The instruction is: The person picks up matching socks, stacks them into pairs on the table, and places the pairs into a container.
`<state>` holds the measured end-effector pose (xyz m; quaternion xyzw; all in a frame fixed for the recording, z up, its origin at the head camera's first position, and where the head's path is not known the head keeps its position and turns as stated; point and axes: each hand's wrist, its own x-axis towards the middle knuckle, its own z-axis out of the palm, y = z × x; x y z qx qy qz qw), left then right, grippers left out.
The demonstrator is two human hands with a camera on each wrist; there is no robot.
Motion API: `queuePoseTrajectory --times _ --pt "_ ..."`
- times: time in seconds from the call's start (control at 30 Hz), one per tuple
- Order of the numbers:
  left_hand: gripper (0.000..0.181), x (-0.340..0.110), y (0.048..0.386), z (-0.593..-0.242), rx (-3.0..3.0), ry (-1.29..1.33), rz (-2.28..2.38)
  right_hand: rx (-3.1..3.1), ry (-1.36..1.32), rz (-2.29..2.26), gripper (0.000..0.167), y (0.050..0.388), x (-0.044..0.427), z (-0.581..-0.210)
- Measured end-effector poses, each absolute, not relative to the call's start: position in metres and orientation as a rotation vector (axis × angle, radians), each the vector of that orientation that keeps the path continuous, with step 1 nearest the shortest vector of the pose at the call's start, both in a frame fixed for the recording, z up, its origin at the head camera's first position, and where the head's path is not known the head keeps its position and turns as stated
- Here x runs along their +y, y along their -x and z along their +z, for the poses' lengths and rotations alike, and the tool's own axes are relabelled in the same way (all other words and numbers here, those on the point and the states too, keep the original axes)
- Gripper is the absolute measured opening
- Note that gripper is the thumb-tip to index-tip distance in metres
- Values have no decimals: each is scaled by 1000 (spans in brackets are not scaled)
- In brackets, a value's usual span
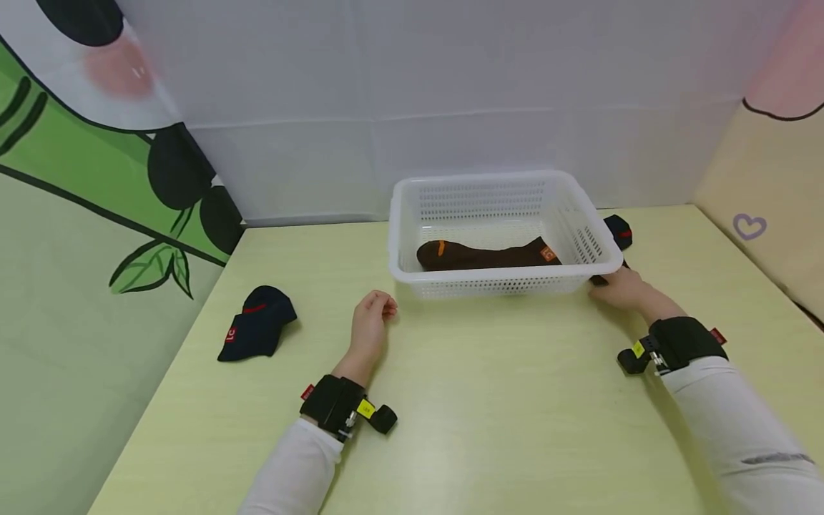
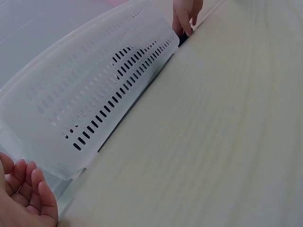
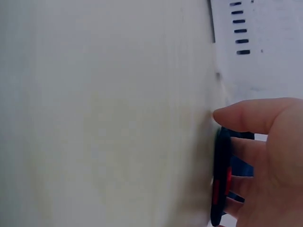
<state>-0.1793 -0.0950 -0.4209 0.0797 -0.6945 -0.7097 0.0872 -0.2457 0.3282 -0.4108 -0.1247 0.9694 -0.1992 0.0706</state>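
My right hand (image 1: 621, 290) is at the right end of a white basket (image 1: 505, 290), its fingers on a dark navy sock (image 1: 619, 230) with red marks. In the right wrist view, the thumb (image 3: 246, 115) lies above the sock's end (image 3: 220, 177), and the sock's edge hides the fingertips. The basket hides part of this sock. My left hand (image 1: 371, 322) rests on the table near the basket's front left corner, fingers loosely curled, holding nothing. A brown sock (image 1: 489, 256) with orange marks lies inside the basket. Another navy sock (image 1: 257, 323), folded, lies at the left.
The pale yellow table (image 1: 489, 400) carries all of these. A grey-white cloth backdrop (image 1: 360, 157) stands behind the basket. Printed side panels (image 1: 116, 372) flank the table at left and right.
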Motion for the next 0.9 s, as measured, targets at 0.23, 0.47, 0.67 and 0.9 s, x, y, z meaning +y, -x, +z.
queuePoseTrajectory --times 0.23,0.47,0.67,0.9 --pt "24 -95 179 -421 -2066 -240 -2120 2810 337 -501 65 223 326 -406" --pt "24 -99 181 -423 -2063 -244 -2117 2811 327 -536 64 195 315 -403" --pt "24 -97 183 -424 -2068 -243 -2131 2864 255 -511 57 177 311 -402" --pt "24 -97 181 -420 -2071 -252 -2121 2885 193 -515 51 174 306 -399"
